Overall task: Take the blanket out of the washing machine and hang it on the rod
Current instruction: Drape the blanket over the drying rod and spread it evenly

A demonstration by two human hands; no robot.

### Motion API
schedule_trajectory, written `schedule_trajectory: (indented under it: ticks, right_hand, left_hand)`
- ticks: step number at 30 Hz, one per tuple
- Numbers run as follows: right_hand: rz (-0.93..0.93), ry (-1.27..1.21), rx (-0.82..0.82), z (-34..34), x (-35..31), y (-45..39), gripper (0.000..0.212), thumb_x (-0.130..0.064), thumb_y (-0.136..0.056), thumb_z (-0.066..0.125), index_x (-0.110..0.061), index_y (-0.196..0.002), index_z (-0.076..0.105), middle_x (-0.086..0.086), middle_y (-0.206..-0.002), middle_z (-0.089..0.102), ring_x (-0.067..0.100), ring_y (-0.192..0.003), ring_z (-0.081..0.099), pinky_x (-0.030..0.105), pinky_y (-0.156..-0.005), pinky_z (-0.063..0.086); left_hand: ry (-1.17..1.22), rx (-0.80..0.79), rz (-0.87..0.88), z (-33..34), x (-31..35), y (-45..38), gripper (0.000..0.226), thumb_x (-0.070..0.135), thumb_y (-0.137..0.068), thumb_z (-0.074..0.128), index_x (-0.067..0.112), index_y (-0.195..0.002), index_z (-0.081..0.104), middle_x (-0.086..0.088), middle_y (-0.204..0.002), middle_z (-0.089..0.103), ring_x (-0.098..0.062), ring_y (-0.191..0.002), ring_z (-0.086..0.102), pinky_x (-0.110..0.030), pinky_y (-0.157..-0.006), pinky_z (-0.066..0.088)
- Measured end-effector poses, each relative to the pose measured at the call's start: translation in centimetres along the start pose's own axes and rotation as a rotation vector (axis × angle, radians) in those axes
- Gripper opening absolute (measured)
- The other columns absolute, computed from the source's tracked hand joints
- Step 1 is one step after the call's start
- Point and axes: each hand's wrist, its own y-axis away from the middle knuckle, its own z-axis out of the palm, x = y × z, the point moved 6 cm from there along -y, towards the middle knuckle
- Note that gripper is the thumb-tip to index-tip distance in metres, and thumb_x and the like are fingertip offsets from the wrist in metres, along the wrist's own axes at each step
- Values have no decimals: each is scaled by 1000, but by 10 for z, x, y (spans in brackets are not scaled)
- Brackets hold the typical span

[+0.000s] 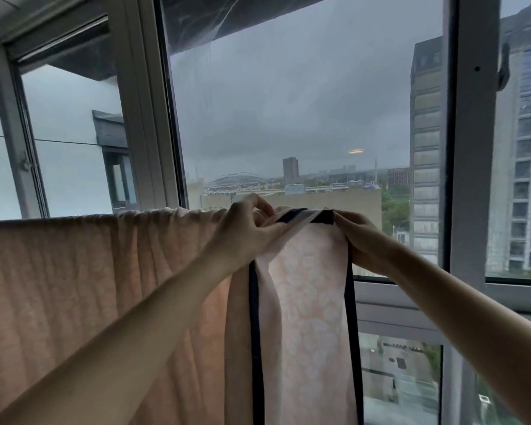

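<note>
Pinching the soft, limp blanket (pixel 105 286) at its navy-trimmed top fold, left hand (pixel 246 228) and right hand (pixel 360 237) both grasping cloth; likely damp-heavy, gripping best along that trim.

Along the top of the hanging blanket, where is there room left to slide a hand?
Crowded at the right end: left hand and right hand both grip the blanket at its dark trim. Left of the left hand, the bunched top edge is free, out to the window frame.

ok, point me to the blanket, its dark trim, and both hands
blanket (pixel 89 286): head view, pink quilted face left of the arms
dark trim (pixel 254 332): head view, left vertical strip
left hand (pixel 246 231): head view, back of hand
right hand (pixel 362 240): head view, back of hand
</note>
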Motion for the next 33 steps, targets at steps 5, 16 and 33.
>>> schedule_trajectory:
  ticks: [5,16,33]
  right_hand:
    - [-105,92,32,-1,-4,7,34,-29,-91,53,-5,-112,65,12,-102,69,25,-91,64,34,-76,53]
    - [-293,677,166,-9,-23,-5,20,-28,-80,73,-17,-75,58,1,-65,51,15,-63,44,27,-56,30]
    - [-580,1224,210,5,-21,15,29,-28,-97,53,-9,-86,71,1,-57,55,26,-56,58,32,-52,33]
  left_hand:
    - [-493,140,391,1,32,27,38,49,-81,61,16,-96,51,2,-87,58,-14,-69,56,-20,-55,39]
    - [-219,136,63,-14,20,-12,24,41,-79,70,19,-77,62,7,-63,59,-19,-71,59,-27,-62,42]
    - [-653,138,334,16,60,21,11,33,-84,56,28,-91,62,-2,-76,58,-30,-78,59,-31,-64,36]
